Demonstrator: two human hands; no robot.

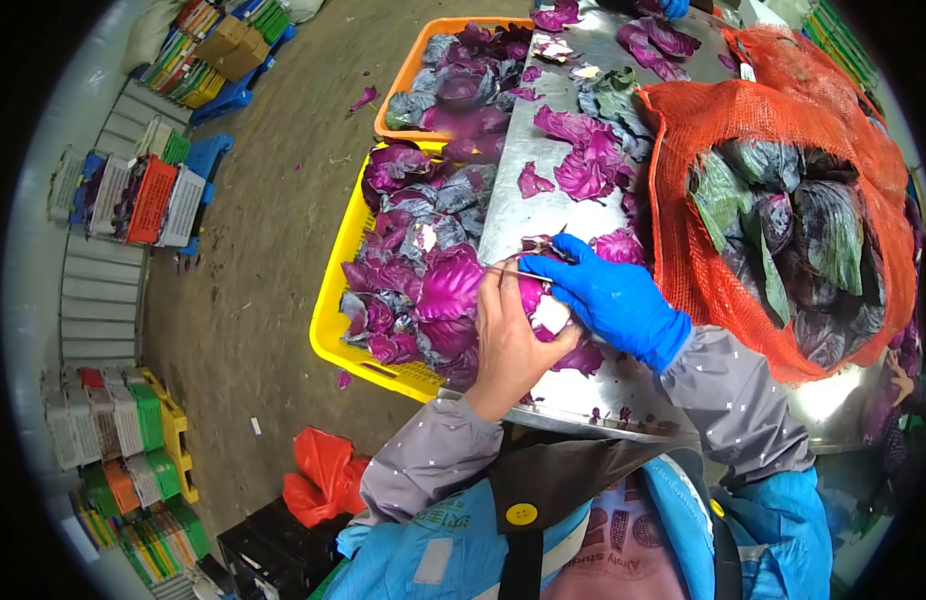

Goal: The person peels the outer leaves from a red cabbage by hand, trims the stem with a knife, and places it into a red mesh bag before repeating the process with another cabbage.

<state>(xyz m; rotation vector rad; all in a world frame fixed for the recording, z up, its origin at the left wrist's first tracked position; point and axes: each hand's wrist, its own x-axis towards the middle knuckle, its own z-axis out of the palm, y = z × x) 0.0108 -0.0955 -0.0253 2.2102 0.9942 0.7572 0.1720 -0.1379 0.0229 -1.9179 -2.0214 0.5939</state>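
Note:
My left hand (pixel 515 340), bare, is closed around a red cabbage (pixel 552 314) with a pale cut stem end facing up. My right hand (pixel 615 302), in a blue glove, is closed on a knife (pixel 519 273); its thin blade lies across the cabbage's far side and most of the handle is hidden. Just left of my hands, a yellow crate (pixel 328 322) holds loose purple and grey-green leaves. Under the cabbage is a metal table (pixel 518 207) with scattered leaves. To the right, an open orange-red mesh sack (pixel 675 150) is filled with whole red cabbages (pixel 829 235).
An orange crate (pixel 391 95) of leaves stands beyond the yellow one. Another person's blue-gloved hand (pixel 674 8) shows at the table's far end. Stacked crates (pixel 155 200) line the left wall. A red plastic bag (pixel 325 478) lies at lower left.

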